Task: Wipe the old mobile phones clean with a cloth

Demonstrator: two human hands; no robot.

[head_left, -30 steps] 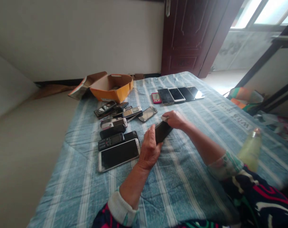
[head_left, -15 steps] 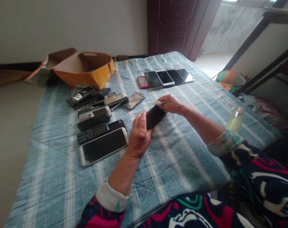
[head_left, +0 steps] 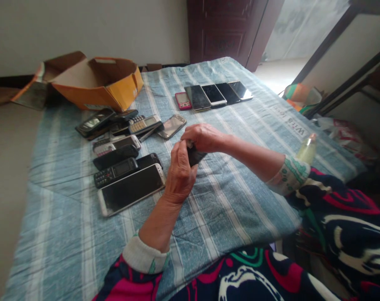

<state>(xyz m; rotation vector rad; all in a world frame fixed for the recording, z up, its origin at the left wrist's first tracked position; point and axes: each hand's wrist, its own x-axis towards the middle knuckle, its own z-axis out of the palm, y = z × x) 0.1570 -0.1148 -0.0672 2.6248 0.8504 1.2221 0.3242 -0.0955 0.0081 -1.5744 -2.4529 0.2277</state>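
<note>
My left hand [head_left: 180,173] is closed around a dark smartphone [head_left: 196,156], held just above the striped cloth. Over the phone's upper left part bends my right hand [head_left: 202,137], pinching a small white wipe [head_left: 189,144] against it; most of the wipe is hidden by the fingers. Left of my left hand lies a large white-framed smartphone [head_left: 132,190], with a black keypad phone [head_left: 116,172] beside it. A silver touchscreen phone [head_left: 173,126] rests beyond my hands, at the edge of a heap of older phones [head_left: 142,124].
An open orange cardboard box [head_left: 92,94] stands at the back left. Several smartphones [head_left: 214,95] lie in a row at the far side beside a small pink phone [head_left: 183,100]. A bottle of yellowish liquid [head_left: 307,149] is at the right on the striped cloth [head_left: 240,188].
My right hand has moved left along the phone with the wipe, from its far right end to near my left fingers. The view has shifted slightly.
</note>
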